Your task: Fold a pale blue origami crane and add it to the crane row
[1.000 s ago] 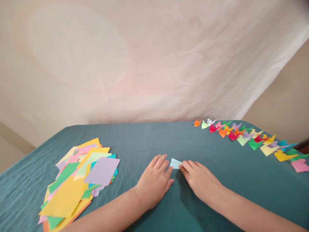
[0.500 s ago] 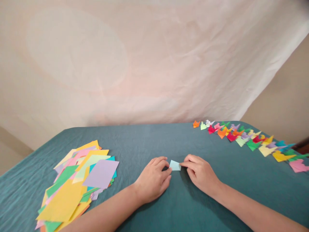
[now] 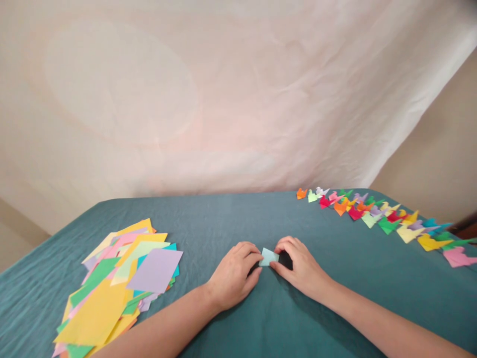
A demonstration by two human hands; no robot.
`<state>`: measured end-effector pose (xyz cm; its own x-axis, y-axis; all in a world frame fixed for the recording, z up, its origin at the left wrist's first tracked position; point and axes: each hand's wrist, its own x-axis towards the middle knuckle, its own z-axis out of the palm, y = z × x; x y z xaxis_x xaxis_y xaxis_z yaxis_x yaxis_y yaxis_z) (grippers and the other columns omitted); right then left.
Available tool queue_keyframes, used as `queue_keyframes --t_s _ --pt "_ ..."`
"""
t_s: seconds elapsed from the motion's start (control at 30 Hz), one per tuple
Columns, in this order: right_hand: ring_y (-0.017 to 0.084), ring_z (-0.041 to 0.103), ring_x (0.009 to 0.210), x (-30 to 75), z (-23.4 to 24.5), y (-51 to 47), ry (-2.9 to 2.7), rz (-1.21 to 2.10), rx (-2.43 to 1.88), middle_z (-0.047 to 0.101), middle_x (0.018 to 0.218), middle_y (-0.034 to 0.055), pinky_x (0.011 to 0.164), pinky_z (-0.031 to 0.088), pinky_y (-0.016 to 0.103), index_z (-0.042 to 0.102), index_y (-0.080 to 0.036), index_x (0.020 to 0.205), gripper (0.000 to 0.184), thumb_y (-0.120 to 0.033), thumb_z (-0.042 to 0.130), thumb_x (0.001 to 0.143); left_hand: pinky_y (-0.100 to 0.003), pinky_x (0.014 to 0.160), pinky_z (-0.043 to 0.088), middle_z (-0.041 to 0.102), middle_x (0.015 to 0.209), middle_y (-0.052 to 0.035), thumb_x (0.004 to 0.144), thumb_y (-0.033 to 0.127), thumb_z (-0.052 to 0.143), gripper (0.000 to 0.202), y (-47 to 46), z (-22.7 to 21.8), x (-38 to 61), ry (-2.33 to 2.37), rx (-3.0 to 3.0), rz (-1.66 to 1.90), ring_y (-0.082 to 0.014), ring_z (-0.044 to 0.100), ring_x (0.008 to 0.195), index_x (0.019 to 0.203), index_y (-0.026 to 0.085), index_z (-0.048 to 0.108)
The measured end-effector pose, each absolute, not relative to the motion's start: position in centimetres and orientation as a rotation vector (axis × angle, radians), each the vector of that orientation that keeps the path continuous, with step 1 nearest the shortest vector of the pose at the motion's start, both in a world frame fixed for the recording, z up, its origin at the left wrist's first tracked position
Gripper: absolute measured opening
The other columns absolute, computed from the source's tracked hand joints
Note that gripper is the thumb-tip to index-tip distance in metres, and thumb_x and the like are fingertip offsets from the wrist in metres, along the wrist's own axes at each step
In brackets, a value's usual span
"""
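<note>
A small folded piece of light blue paper [image 3: 269, 257] lies between my two hands on the dark green tablecloth [image 3: 238, 318]. My left hand [image 3: 236, 271] holds its left edge with thumb and fingertips. On the other side, my right hand [image 3: 298, 261] grips the right edge, its thumb at the lower corner and its index finger near the upper one. The fingertips of both hands partly cover the paper's edges.
To the left spreads a loose pile of coloured paper sheets, a lilac square [image 3: 155, 271] and a large yellow one [image 3: 95, 318] on top. Several folded paper birds, among them a yellow bird [image 3: 432, 242], stand in rows at the right. A pale cloth [image 3: 238, 99] hangs behind the table.
My right hand has moved from pointing at the paper's right corner with the index finger to gripping that edge between thumb and finger. My left hand stays at the left edge.
</note>
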<state>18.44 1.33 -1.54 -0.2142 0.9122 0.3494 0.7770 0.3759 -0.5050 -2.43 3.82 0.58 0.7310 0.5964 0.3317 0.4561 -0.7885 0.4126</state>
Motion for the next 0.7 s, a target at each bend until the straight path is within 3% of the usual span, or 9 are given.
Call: queue_keyframes --t_s 0.2,0.47,0.7 --pt "0.017 0.053 0.077 18.1 -1.5 1.1 -1.922 0.606 -1.421 0.058 0.082 0.0013 0.070 0.042 0.031 0.052 -0.019 0.085 0.006 -0.021 0.054 0.080 -0.036 0.092 0.043 0.054 0.111 -0.0076 0.083 0.017 0.050 0.036 3.8 0.1 -2.6 0.874 2.544 0.663 -0.0188 0.050 0.105 0.118 0.019 0.044" --pt "0.014 0.053 0.076 17.5 -0.7 0.6 -1.849 0.838 -1.286 0.056 0.082 0.0005 0.070 0.044 0.028 0.049 -0.019 0.089 0.011 -0.017 0.052 0.079 -0.034 0.086 0.045 0.058 0.099 -0.0029 0.081 0.021 0.055 0.048 3.9 -0.4 -2.5 0.892 2.407 0.706 -0.0166 0.055 0.094 0.125 0.022 0.035" --pt "0.014 0.052 0.075 17.2 -0.2 0.2 -1.804 0.868 -1.257 0.055 0.082 0.0004 0.069 0.043 0.026 0.050 -0.019 0.092 0.014 -0.023 0.054 0.080 -0.027 0.075 0.046 0.056 0.083 0.0004 0.082 0.018 0.053 0.038 3.4 -0.1 -1.3 0.961 2.081 0.783 -0.0130 0.055 0.078 0.118 0.020 0.041"
